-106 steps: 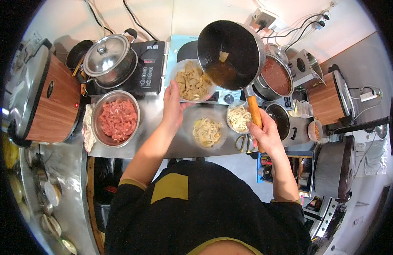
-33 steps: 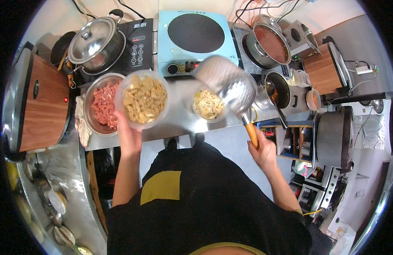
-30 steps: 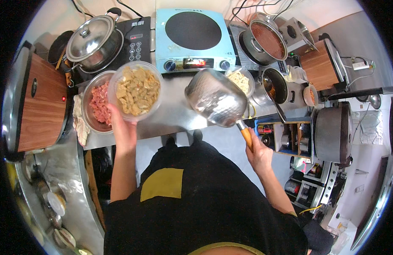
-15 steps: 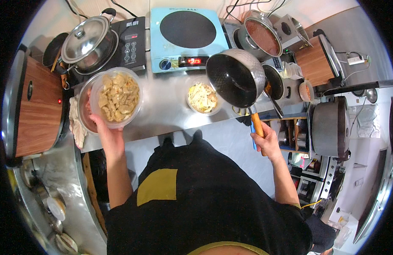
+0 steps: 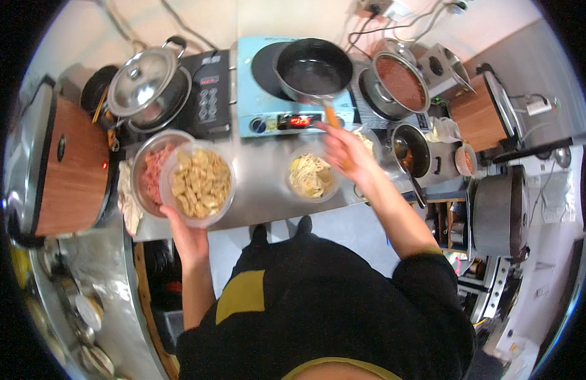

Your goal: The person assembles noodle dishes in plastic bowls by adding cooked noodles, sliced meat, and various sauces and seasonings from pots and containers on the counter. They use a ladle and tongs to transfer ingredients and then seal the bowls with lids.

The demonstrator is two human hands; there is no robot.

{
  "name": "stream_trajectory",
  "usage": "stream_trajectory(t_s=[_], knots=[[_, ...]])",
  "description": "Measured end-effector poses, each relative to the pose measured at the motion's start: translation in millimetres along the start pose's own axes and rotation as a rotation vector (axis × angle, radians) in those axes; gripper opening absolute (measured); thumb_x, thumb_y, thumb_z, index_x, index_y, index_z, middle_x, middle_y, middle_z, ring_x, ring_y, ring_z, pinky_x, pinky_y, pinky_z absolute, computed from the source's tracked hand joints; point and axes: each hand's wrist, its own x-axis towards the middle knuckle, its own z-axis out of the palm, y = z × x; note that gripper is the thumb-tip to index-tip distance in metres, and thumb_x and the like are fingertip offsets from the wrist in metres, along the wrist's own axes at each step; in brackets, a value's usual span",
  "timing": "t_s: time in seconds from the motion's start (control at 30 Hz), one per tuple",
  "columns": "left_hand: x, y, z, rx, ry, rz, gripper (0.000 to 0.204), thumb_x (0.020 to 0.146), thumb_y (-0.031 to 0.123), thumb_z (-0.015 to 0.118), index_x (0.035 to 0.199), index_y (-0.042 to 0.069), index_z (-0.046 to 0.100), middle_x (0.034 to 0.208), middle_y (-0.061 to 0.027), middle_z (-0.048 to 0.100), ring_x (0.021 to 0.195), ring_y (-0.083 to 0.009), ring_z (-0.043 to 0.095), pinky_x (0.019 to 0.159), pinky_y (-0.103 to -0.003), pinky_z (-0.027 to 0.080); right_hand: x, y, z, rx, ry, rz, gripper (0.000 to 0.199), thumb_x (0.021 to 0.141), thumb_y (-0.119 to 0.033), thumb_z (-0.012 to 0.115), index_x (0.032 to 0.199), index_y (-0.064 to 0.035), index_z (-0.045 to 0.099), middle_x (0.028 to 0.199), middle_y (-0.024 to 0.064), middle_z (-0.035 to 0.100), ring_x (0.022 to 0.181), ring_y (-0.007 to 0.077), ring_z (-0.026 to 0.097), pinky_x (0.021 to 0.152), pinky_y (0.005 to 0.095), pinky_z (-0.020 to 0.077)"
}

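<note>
My right hand (image 5: 349,151) is closed around the wooden handle (image 5: 331,115) of a dark saucepan (image 5: 313,68). The pan is over the right part of a blue induction cooker (image 5: 252,114); whether it rests there I cannot tell. My left hand (image 5: 188,240) grips the near rim of a clear plastic bowl (image 5: 201,183) full of pale, sauced meat pieces. That bowl overlaps a metal bowl of raw pink meat (image 5: 155,166). Between my hands, a clear tub of shredded pale food (image 5: 311,175) stands on the steel counter (image 5: 261,190). Another tub (image 5: 367,140) is partly hidden behind my right hand.
A lidded steel pot (image 5: 140,82) stands on a black cooker at the left. To the right are a pot of red-brown sauce (image 5: 399,82) and a small dark pot (image 5: 410,152) with a ladle. Wood-panelled appliances (image 5: 71,164) flank both ends. A cloth (image 5: 128,196) lies at the left edge.
My right hand has carried the saucepan away from me and left, from above the counter's front edge to over the blue cooker. My left hand still holds the bowl of meat. The view has shifted.
</note>
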Motion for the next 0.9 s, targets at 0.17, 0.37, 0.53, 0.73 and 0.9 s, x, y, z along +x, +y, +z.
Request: stream_trajectory(t_s=[0.17, 0.37, 0.53, 0.73, 0.9], knots=[[-30.0, -12.4, 1.0, 0.059, -0.043, -0.036, 0.074, 0.092, 0.058, 0.032, 0.144, 0.008, 0.019, 0.148, -0.012, 0.025, 0.135, -0.0273, 0.028, 0.11, -0.044, 0.026, 141.5, 30.3, 37.6, 0.183, 0.065, -0.009, 0.016, 0.085, -0.016, 0.063, 0.078, -0.009, 0.05, 0.056, -0.0064, 0.043, 0.044, 0.0066, 0.038, 0.042, 0.0217, 0.035], [-38.4, -20.0, -9.9, 0.072, -0.069, -0.1, 0.073, 0.093, 0.058, 0.028, 0.144, 0.006, 0.019, 0.148, -0.0122, 0.026, 0.134, -0.0277, 0.029, 0.109, -0.044, 0.026, 189.4, 37.6, 83.9, 0.267, 0.059, -0.132, 0.019, 0.087, -0.021, 0.059, 0.079, -0.0057, 0.05, 0.066, 0.0058, 0.054, 0.057, 0.0205, 0.056, 0.049, 0.033, 0.0466], [-36.7, -11.3, -16.8, 0.044, 0.018, -0.146, 0.065, 0.096, 0.05, 0.026, 0.141, 0.003, 0.027, 0.143, -0.0115, 0.034, 0.13, -0.0242, 0.035, 0.108, -0.04, 0.029, 192.7, 29.4, 70.8, 0.243, 0.069, -0.096, 0.02, 0.084, -0.01, 0.062, 0.071, -0.0123, 0.047, 0.056, -0.0053, 0.043, 0.045, 0.0057, 0.042, 0.042, 0.0207, 0.036], [-62.1, -15.5, -32.7, -0.035, 0.189, -0.089, 0.066, 0.096, 0.05, 0.031, 0.137, -0.002, 0.031, 0.139, -0.0135, 0.04, 0.126, -0.0243, 0.04, 0.106, -0.039, 0.031, 101.2, 16.9, 86.8, -0.217, -0.22, -0.003, 0.033, 0.091, -0.016, 0.047, 0.121, -0.0038, 0.045, 0.059, -0.0042, 0.038, 0.042, 0.0059, 0.034, 0.039, 0.0216, 0.0292], [-97.5, -23.2, -64.0, -0.084, 0.184, 0.14, 0.067, 0.096, 0.05, 0.032, 0.136, -0.003, 0.033, 0.137, -0.0137, 0.042, 0.125, -0.0231, 0.042, 0.105, -0.038, 0.033, 76.5, 12.2, 169.4, -0.342, -0.557, 0.128, 0.035, 0.092, -0.016, 0.046, 0.124, -0.0007, 0.045, 0.062, -0.0024, 0.041, 0.038, 0.0063, 0.034, 0.038, 0.0217, 0.0277]])
